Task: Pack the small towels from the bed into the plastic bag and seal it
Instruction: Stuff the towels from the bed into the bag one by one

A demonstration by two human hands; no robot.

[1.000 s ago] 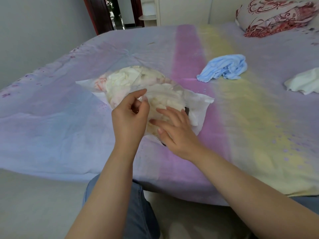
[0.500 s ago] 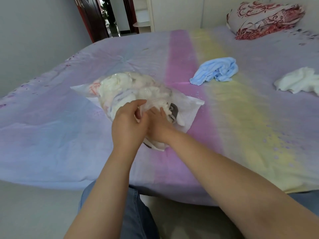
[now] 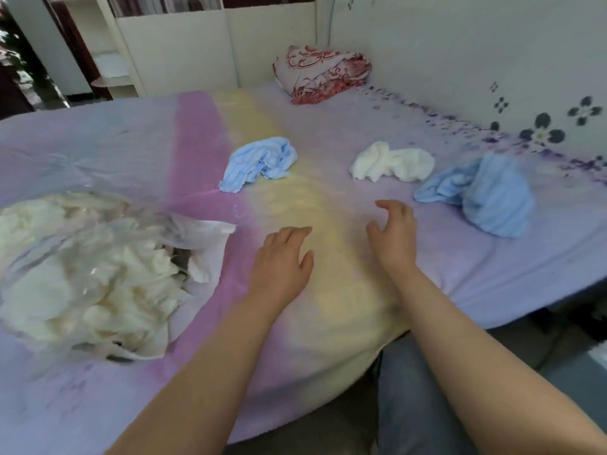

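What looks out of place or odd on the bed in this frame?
Nothing damaged. The clear plastic bag lies unsealed, white towels bulging at its mouth; two light blue towels and one white towel remain unpacked.

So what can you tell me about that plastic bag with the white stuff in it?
The bag is clear, crinkly plastic, lying on its side on the bed at the left. It bulges with cream-white towels that show through it. Its mouth faces right and gapes open, unsealed, with a white flap sticking out. Neither hand touches it.
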